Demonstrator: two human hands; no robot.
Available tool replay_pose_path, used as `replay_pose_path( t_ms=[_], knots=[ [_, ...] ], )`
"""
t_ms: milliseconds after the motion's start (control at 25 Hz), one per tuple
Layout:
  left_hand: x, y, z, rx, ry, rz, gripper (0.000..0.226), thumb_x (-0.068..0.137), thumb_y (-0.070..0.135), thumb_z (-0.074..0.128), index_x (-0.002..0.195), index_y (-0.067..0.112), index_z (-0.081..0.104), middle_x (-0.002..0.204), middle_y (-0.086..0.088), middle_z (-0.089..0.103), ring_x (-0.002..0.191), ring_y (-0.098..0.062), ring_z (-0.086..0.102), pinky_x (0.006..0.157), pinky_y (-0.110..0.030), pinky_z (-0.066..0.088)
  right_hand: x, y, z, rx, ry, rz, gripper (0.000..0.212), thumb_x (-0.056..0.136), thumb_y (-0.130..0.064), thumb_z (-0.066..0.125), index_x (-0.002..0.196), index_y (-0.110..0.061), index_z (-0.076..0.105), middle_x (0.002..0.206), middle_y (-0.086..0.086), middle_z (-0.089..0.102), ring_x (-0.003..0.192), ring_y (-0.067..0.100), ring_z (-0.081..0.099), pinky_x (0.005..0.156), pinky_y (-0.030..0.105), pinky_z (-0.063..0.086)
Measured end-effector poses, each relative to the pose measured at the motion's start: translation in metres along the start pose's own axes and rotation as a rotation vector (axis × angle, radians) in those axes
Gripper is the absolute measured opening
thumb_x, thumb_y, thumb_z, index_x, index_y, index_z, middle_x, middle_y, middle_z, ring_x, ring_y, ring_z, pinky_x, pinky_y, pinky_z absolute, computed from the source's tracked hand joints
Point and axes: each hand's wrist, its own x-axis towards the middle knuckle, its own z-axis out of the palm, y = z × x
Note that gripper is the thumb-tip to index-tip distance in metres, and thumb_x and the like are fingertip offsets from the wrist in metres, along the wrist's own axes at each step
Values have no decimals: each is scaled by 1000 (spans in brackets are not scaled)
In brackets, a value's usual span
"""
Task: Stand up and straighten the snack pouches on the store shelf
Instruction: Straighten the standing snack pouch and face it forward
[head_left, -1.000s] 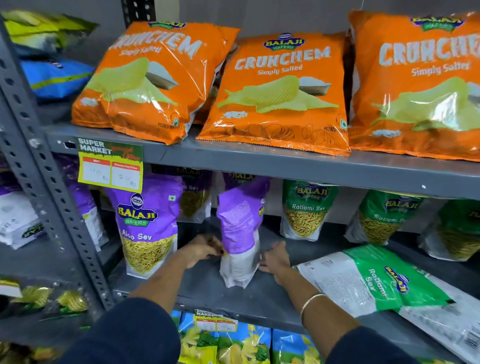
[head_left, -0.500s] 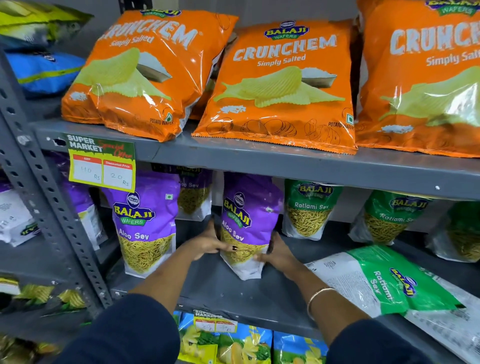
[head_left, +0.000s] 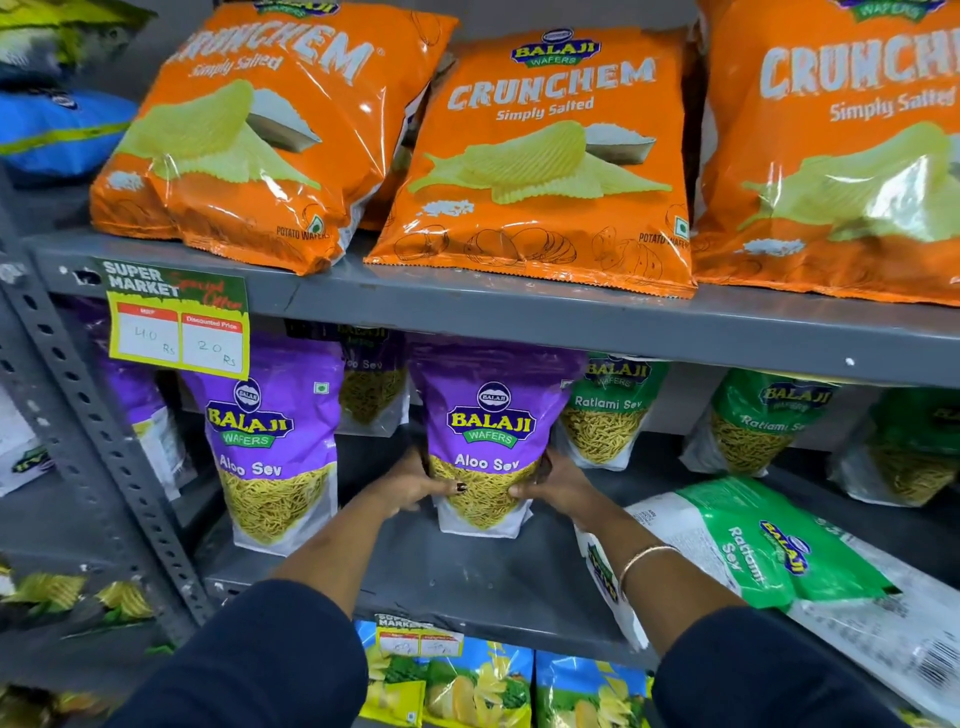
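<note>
Purple Aloo Sev pouch (head_left: 488, 441) upright on mid shelf (head_left: 467, 571), L hand (head_left: 415, 486) & R hand (head_left: 558, 483) clasping its sides – green Ratlami Sev pouch (head_left: 769, 551) lying flat nearby

Rear purple pouch (head_left: 371, 382) — label perhaps "Aloo Sev", half-hidden.

grey metal shelf (head_left: 467, 577) bears upright aloo sev pouches (head_left: 270, 457) and a flat ratlami sev pouch (head_left: 769, 551).
</note>
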Motion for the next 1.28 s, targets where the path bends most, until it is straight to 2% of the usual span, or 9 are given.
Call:
replay_pose_path(
  t_ms=[240,320,480,560,640,720,840,1120,1280],
  knots=[
    [-13,35,26,501,-672,-529,27,95,28,44,79,8,51,80,-9,61,94,-27,59,99,-44,42,-27,-13,-62,-353,549,264,10,82,-14,62,84,-4,60,102,26,68,90,35,69,76,41,54],
    [-14,64,64,515,-710,-398,29,97,27,40,74,12,50,68,-4,67,82,-22,64,75,-35,52,-47,-7,-100,-395,623,352,29,87,-24,59,94,4,63,98,23,71,87,34,72,77,40,58],
    [-4,103,138,538,-397,167,34,94,28,49,64,12,47,69,-24,53,61,-21,50,54,-25,36,-95,4,-142,-246,207,853,66,95,-52,36,69,7,49,32,15,58,21,18,55,28,15,40],
    [9,108,164,611,-346,269,39,91,34,53,97,-4,59,113,-30,59,99,-27,58,71,-28,38,-119,13,-148,-288,12,1006,85,91,-64,23,94,15,54,49,22,69,35,21,64,41,22,50],
    [21,100,182,675,-371,194,67,88,46,52,133,-3,43,142,-18,44,128,-28,45,93,-30,39,-134,30,-148,-178,1,1050,92,88,-66,29,131,14,41,113,27,68,85,29,71,77,29,54],
    [30,90,190,706,-404,167,75,87,52,49,139,0,37,148,-15,38,133,-29,41,104,-32,37,-141,48,-137,211,147,938,79,88,-53,50,139,5,36,143,20,47,123,32,55,98,38,47],
    [37,80,189,511,-432,89,75,81,47,62,134,-3,43,133,-14,49,128,-30,47,97,-33,42,-133,65,-119,523,272,746,64,86,-39,61,135,-2,42,142,19,47,115,30,53,97,48,43],
    [24,76,166,175,-291,184,74,69,11,79,133,0,42,134,-14,52,121,-28,52,94,-34,47,-113,44,-118,373,520,366,71,73,-4,77,131,0,36,124,21,57,103,30,56,77,49,52],
    [15,69,163,192,-122,319,82,61,5,83,132,4,43,132,-12,57,123,-26,53,105,-36,44,-102,43,-117,246,526,200,77,67,14,74,132,-4,38,130,13,58,114,30,55,97,43,46]
  ],
)
